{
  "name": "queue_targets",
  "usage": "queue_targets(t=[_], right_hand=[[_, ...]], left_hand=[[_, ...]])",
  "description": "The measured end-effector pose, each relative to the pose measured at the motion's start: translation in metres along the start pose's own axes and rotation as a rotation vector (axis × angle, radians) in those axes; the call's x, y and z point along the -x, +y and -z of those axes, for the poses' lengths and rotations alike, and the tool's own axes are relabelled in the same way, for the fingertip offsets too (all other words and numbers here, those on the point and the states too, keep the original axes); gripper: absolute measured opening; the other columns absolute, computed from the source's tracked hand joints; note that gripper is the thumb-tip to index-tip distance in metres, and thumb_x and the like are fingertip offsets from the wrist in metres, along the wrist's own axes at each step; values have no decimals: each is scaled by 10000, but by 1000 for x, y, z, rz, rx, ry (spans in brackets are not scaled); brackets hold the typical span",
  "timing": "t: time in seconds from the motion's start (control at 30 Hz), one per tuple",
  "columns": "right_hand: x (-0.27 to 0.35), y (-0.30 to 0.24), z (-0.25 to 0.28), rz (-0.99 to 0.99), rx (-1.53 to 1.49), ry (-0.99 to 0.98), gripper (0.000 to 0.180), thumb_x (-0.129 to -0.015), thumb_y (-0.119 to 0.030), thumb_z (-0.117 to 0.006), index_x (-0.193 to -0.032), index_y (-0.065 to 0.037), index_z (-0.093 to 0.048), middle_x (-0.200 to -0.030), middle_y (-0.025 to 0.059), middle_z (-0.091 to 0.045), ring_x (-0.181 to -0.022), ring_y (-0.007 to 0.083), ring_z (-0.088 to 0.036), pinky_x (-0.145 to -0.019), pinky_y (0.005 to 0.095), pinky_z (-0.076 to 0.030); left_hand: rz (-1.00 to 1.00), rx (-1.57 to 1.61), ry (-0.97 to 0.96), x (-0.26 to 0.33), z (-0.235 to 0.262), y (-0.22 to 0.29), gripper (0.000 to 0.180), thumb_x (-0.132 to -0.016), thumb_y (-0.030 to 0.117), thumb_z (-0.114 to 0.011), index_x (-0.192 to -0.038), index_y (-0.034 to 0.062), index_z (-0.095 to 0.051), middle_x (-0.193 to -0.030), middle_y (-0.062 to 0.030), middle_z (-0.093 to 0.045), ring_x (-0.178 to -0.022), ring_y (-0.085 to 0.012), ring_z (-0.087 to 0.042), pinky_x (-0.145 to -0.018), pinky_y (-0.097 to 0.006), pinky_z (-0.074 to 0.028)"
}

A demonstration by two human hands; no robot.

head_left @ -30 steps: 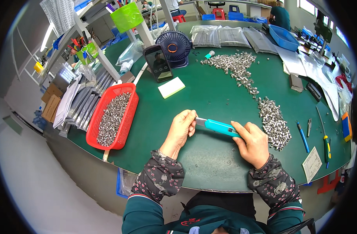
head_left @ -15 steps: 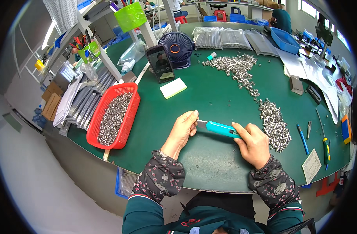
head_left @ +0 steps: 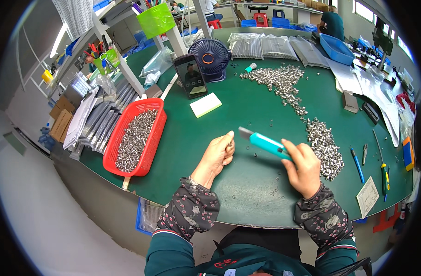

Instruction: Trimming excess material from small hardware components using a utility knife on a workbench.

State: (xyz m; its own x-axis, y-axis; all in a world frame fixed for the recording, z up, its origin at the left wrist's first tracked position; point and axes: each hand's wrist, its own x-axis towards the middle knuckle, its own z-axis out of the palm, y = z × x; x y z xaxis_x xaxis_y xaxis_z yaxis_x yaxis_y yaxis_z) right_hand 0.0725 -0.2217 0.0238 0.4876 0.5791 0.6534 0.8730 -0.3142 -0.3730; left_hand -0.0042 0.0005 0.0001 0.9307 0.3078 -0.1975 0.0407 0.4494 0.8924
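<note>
I looked down on a green table (head_left: 182, 138); my right hand (head_left: 304, 168) was wrapped round a teal knife (head_left: 265, 143), fingers pressed shut on its handle, the blade end pointing away from the grip toward my left hand (head_left: 218, 155); the left hand's fingertips were pinched together on what seemed a small metal part (head_left: 229, 144), too tiny to make out clearly; the blade tip sat near those fingertips, apart from them.

The likeliest trouble, as I judged it: the blade could slip toward the left fingers, since it pointed straight at them across a short gap; the small part could also pop out of the pinch and roll off among the specks on the table between the hands.

Just beyond the right grip lay a pile of metal parts (head_left: 323, 147), trailing away to a larger scatter (head_left: 277, 78); well left of the left hand stood a red basket (head_left: 136, 135) full of the same parts; farther off, beyond both hands, a phone (head_left: 190, 76), a white pad (head_left: 206, 105) and a fan (head_left: 212, 59); a blue pen (head_left: 357, 164) lay right of the pile; nothing stood between the two hands.
</note>
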Motion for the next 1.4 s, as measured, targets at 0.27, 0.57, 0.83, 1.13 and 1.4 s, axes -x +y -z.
queue_targets(t=[0.27,0.57,0.83,1.13,1.4], right_hand=[[-1,10,-1,-72,110,62,395,-650,-80,-631,-1034,-85,-539,-720,74,-454,-659,238,-487,-547,345,-405],[0,14,-3,-165,47,-30,297,-705,-116,-603,-994,-69,-549,-722,81,-461,-661,248,-495,-559,344,-401],[4,5,0,-137,-129,-114,231,-745,-149,-576,-956,-53,-572,-660,92,-487,-610,263,-509,-539,353,-410],[6,6,-3,-182,-272,-200,196,-790,-178,-540,-943,-67,-592,-612,96,-513,-571,278,-524,-514,370,-408],[4,5,-4,-159,-260,-209,199,-782,-177,-545,-945,-70,-586,-632,95,-510,-601,277,-526,-526,371,-410]], left_hand=[[-24,24,-18,-2,-1,0,332,-876,337,-457,-654,91,-431,-535,41,-328,-423,-38,-268,-354,-172,-241],[-158,72,-1,-3,2,1,143,-867,221,-492,-848,80,-482,-678,9,-445,-462,-23,-330,-376,-154,-273],[-167,48,1,-3,2,-2,113,-860,150,-495,-936,66,-502,-782,-13,-501,-526,-29,-388,-392,-157,-301],[-167,83,-97,-4,1,-4,126,-868,186,-495,-918,71,-507,-724,4,-468,-502,-30,-368,-394,-155,-302],[-193,39,-100,-3,-1,-4,122,-868,163,-492,-933,61,-509,-722,0,-485,-501,-26,-380,-395,-155,-311]])
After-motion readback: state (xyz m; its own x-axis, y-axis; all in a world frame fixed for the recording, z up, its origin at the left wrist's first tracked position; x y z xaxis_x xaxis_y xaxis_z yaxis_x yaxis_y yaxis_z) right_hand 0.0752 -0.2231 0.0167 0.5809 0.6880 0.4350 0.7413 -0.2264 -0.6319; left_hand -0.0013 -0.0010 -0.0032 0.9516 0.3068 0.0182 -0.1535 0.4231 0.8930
